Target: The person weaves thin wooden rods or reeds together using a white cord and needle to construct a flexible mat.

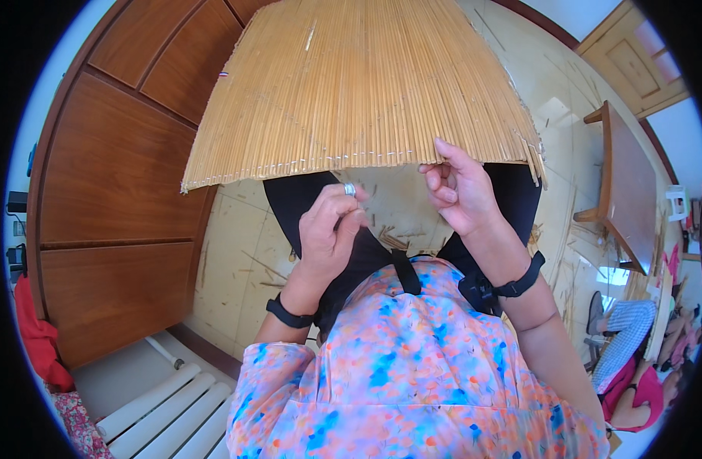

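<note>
A large mat of thin straw-coloured stalks (351,92), laid side by side and stitched with pale thread, spreads out in front of me. Its near edge hangs over my thighs. My right hand (465,191) is at this edge, right of its middle, thumb on the upper face and the other fingers curled at the rim, closed on the mat. Just below the edge, apart from it, my left hand (328,229) is held up with curled fingers and a silver ring. Its fingertips are slightly blurred, and whatever they pinch cannot be made out.
Brown wooden cabinets (129,161) line the left side, above a white radiator (163,413). Broken stalks (400,237) litter the tiled floor. To the right stands a low wooden table (626,183). Another person's checked trouser leg (630,329) shows at lower right.
</note>
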Tool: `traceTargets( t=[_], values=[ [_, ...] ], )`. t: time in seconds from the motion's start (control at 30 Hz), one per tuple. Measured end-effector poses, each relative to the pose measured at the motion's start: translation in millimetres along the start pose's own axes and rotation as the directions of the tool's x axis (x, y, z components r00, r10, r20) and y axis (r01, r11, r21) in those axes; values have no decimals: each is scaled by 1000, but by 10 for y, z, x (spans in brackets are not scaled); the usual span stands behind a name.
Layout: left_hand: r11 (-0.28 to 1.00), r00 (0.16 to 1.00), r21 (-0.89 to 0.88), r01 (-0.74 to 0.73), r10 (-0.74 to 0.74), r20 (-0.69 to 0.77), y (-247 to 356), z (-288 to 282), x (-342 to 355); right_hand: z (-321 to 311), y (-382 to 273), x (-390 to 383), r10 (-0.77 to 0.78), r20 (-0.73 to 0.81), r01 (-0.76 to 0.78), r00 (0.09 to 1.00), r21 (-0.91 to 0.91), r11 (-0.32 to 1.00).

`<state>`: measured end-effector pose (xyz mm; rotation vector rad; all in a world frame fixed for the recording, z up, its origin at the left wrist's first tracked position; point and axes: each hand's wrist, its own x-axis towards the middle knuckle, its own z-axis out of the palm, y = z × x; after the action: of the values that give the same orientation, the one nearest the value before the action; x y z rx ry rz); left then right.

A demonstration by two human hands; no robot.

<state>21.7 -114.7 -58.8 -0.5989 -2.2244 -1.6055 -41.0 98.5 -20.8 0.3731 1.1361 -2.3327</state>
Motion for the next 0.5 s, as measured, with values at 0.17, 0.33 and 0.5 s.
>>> traceTargets(
  t=[0.17,0.33,0.5],
  values=[
    [984,979,-11,-180,178,-96,-90,69,162,-41,-38,-34,-20,-2,20,1000,-26,999],
    [968,995,-242,-70,51,-81,-179,126,317,-20,-32,-104,-102,63,107,993,-79,991],
    [972,993,-220,-78,57,-102,-68,69,414,-91,-186,-262,-58,192,119,980,-322,939]
  ],
)
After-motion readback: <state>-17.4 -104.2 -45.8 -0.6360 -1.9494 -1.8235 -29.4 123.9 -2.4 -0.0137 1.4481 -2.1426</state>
